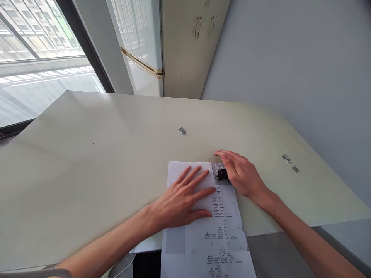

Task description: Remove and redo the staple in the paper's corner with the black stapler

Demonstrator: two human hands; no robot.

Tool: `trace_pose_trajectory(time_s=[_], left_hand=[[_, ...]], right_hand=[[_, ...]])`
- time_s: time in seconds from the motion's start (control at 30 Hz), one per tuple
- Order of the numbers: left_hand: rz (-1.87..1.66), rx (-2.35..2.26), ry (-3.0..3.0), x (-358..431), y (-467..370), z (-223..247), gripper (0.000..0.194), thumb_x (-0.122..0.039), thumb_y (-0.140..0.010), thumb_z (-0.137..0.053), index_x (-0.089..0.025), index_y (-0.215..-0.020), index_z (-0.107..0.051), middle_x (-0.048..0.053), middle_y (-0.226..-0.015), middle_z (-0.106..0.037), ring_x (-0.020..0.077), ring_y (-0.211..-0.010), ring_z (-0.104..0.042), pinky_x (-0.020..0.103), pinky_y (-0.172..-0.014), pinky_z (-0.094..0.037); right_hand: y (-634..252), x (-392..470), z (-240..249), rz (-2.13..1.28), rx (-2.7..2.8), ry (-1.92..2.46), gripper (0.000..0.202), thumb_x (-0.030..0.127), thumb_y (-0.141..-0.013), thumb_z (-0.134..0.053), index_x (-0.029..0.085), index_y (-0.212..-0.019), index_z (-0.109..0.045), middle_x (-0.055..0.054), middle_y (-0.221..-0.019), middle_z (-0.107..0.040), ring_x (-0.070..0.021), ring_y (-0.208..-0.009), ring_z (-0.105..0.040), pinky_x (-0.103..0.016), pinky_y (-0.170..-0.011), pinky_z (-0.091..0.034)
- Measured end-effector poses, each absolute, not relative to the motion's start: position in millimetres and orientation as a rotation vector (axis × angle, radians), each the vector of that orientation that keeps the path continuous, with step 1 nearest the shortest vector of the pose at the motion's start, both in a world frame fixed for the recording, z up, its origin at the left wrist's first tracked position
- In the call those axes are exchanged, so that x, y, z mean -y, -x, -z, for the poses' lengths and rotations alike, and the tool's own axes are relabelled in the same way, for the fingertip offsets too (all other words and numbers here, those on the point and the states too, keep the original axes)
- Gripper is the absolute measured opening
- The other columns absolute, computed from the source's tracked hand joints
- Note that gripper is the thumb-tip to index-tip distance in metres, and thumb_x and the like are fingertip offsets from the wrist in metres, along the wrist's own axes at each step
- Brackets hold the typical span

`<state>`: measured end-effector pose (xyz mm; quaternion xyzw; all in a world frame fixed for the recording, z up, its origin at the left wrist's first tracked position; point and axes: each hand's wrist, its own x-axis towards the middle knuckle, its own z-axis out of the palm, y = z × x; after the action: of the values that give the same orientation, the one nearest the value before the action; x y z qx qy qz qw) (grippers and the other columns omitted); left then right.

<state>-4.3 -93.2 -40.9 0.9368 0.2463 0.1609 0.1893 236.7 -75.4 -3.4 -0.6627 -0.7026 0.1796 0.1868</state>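
Observation:
Printed sheets of white paper (199, 247) lie at the table's front edge and hang over it. Flat on the paper, fingers spread, rests my left hand (185, 197). My right hand (242, 172) is on a small black stapler (222, 174) at the paper's upper right. Only its front end with a bit of metal shows; the palm and fingers hide the rest. The stapler's tip lies over a dark printed patch on the sheet.
Short staple strips (182, 131) lie mid-table beyond the paper, with several more staple strips (287, 158) at the right. A fridge (182, 50) stands behind the pale table (87, 154). A window is at the left, a grey wall at the right.

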Motion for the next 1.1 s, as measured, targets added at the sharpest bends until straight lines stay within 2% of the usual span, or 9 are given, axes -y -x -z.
trace_pose_trajectory(time_s=[0.27,0.4,0.73,1.1], left_hand=[[-0.444,-0.692,-2.62,93.9,4.4,41.8,0.063,-0.06,-0.1,-0.059,-0.026,-0.153,-0.054,0.013,-0.173,-0.026,0.0393,-0.161,-0.017,0.063,-0.13,-0.02],[-0.487,-0.689,-2.603,94.3,4.2,43.0,0.063,-0.059,-0.1,-0.06,-0.028,-0.155,-0.052,0.009,-0.174,-0.025,0.038,-0.161,-0.017,0.062,-0.131,-0.019],[-0.45,-0.7,-2.621,95.7,3.4,42.6,0.063,-0.06,-0.101,-0.058,-0.026,-0.154,-0.053,0.011,-0.173,-0.025,0.0383,-0.161,-0.015,0.063,-0.13,-0.02],[-0.49,-0.707,-2.609,97.2,3.0,44.6,0.062,-0.06,-0.1,-0.059,-0.028,-0.154,-0.053,0.01,-0.174,-0.025,0.0378,-0.161,-0.017,0.062,-0.131,-0.02]], right_hand=[[-236.2,74.8,3.9,-0.492,1.988,1.871,0.053,0.048,-0.11,-0.024,0.031,-0.127,-0.072,-0.001,-0.144,-0.068,-0.0275,-0.141,-0.057,-0.054,-0.119,-0.042],[-236.1,74.7,5.2,-0.484,1.997,1.862,0.053,0.048,-0.11,-0.024,0.031,-0.127,-0.072,-0.001,-0.144,-0.068,-0.0275,-0.141,-0.057,-0.054,-0.118,-0.042],[-234.6,75.0,5.3,-0.464,2.014,1.872,0.052,0.047,-0.11,-0.024,0.03,-0.128,-0.071,-0.001,-0.144,-0.068,-0.0273,-0.141,-0.056,-0.053,-0.118,-0.041],[-233.4,74.7,9.0,-0.402,2.03,1.854,0.051,0.046,-0.11,-0.025,0.031,-0.126,-0.071,-0.001,-0.142,-0.07,-0.028,-0.139,-0.058,-0.052,-0.116,-0.043]])
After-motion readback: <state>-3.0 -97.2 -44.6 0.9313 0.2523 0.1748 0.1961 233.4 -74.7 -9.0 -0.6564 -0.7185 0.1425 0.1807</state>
